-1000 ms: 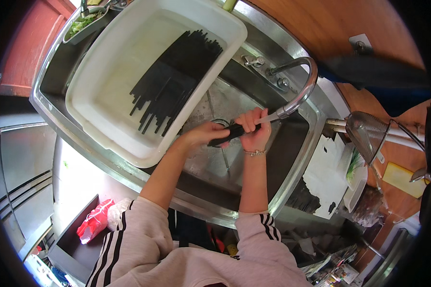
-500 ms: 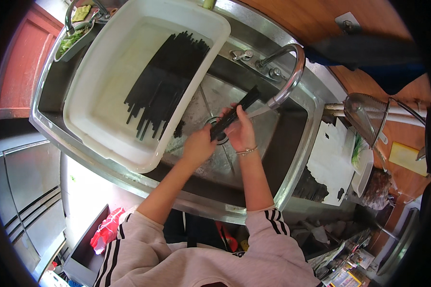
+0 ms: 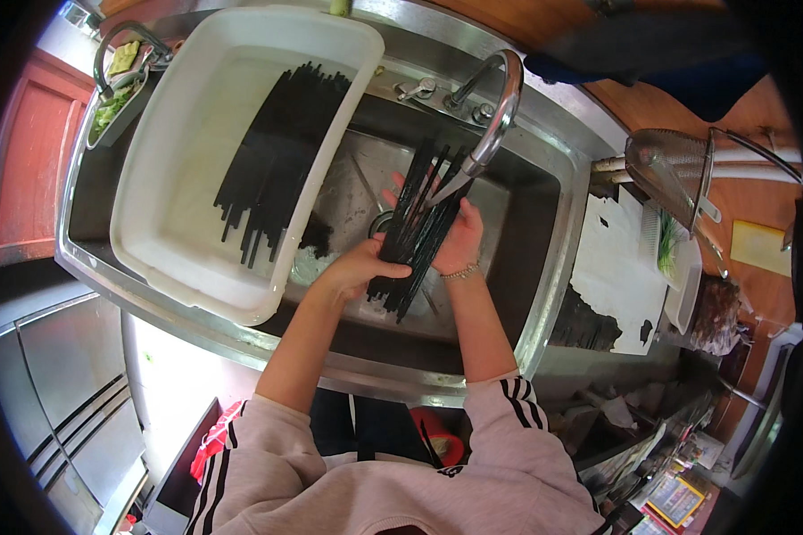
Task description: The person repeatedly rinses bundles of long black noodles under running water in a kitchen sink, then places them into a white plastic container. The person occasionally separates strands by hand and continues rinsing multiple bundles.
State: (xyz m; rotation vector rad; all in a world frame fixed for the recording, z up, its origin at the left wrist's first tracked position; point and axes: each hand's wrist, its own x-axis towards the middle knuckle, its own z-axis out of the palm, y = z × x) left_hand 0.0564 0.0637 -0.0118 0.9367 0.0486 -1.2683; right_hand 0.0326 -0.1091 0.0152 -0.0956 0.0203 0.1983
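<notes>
A fanned-out bundle of long, thin black chopsticks (image 3: 410,236) lies across both of my hands over the right-hand sink basin. My left hand (image 3: 359,266) grips its near left side, thumb laid over the top. Beneath the bundle, my right hand (image 3: 459,239) cradles it, with fingertips showing past the far left side and the thumb at the right. Water runs onto the bundle from the curved faucet (image 3: 513,89). More black chopsticks (image 3: 281,156) lie side by side in the water of a big white tub (image 3: 192,299) to the left.
The metal sink (image 3: 544,259) has a drain partly hidden by my left hand. On the right are a wire strainer (image 3: 660,169), a torn white sheet (image 3: 611,276) and a white tray with greens (image 3: 682,294). A second faucet (image 3: 107,53) stands at the far left.
The bundle, narrow and tightly held before, is now spread wide under the running water. My left hand has moved to its near end, and my right palm has opened underneath. The view has shifted slightly.
</notes>
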